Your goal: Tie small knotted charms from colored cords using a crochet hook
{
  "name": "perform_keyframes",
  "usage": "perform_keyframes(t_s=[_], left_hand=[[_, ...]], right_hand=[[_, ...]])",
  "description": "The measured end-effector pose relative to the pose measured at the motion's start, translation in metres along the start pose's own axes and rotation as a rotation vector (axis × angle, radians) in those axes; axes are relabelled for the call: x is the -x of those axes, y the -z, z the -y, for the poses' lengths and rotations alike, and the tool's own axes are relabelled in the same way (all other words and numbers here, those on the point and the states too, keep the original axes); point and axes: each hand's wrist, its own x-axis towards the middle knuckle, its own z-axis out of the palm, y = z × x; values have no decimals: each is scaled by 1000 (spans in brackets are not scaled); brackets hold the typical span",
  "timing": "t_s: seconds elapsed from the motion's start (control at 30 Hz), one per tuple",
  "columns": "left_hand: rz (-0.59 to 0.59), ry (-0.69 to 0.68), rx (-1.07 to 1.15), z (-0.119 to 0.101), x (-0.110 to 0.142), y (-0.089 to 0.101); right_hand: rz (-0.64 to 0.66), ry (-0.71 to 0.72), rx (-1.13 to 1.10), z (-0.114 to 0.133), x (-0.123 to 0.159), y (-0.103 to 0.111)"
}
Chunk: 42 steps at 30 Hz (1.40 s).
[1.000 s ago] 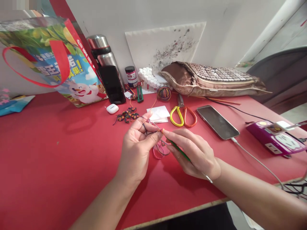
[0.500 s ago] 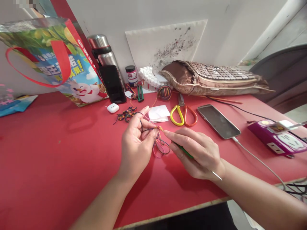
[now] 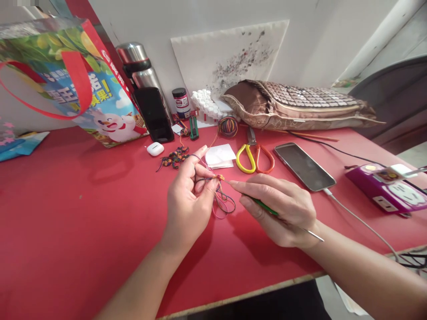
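Between the thumb and fingers of my left hand [image 3: 188, 195] is pinched a small piece of multicoloured crochet yarn [image 3: 220, 177]. Loose pink and dark loops hang under it, and a strand runs over my raised index finger. My right hand [image 3: 282, 209] grips a crochet hook [image 3: 267, 207] with a green handle, its metal rear end sticking out past my palm. The hook's thin tip points left at the stitches; whether it sits in a loop is too small to tell. Behind the hands lie a ball of multicoloured yarn [image 3: 228, 127] and a finished-looking knotted yarn piece [image 3: 175, 157].
Yellow-and-red-handled scissors [image 3: 255, 159], folded white paper [image 3: 220, 156] and a charging phone [image 3: 304, 166] lie beyond my hands. A white earphone case [image 3: 155, 149], black phone [image 3: 154, 114], steel flask [image 3: 135, 55] and printed bag [image 3: 110, 102] stand left. A purple power strip [image 3: 383, 189] sits right.
My right hand has drawn slightly to the right with the crochet hook, away from the yarn piece. My left hand keeps its pinch. The camera view has shifted a little.
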Motion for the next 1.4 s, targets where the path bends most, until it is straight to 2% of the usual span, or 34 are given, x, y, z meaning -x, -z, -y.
perform_keyframes(t_s=[0.27, 0.43, 0.53, 0.63, 0.8, 0.9, 1.0, 1.2, 1.4], left_hand=[[15, -62, -96, 3, 1, 2], [36, -146, -158, 10, -1, 5], [64, -197, -218, 11, -2, 7], [119, -236, -289, 9, -3, 10], [244, -241, -340, 6, -4, 14], [287, -200, -273, 7, -4, 14], [345, -98, -146, 5, -4, 13], [353, 33, 68, -1, -7, 13], [356, 127, 281, 3, -8, 12]], right_hand=[[10, -49, -10, -1, 1, 3], [18, -40, -43, -1, 1, 4], [28, -94, -107, -2, 0, 6], [53, -235, -211, -4, -4, 10], [55, -610, -516, -10, -10, 17], [61, -839, -697, -15, -12, 21], [90, -975, -815, -19, -13, 24], [67, -1046, -1019, -22, -18, 23], [46, -1055, -1156, -20, -18, 18]])
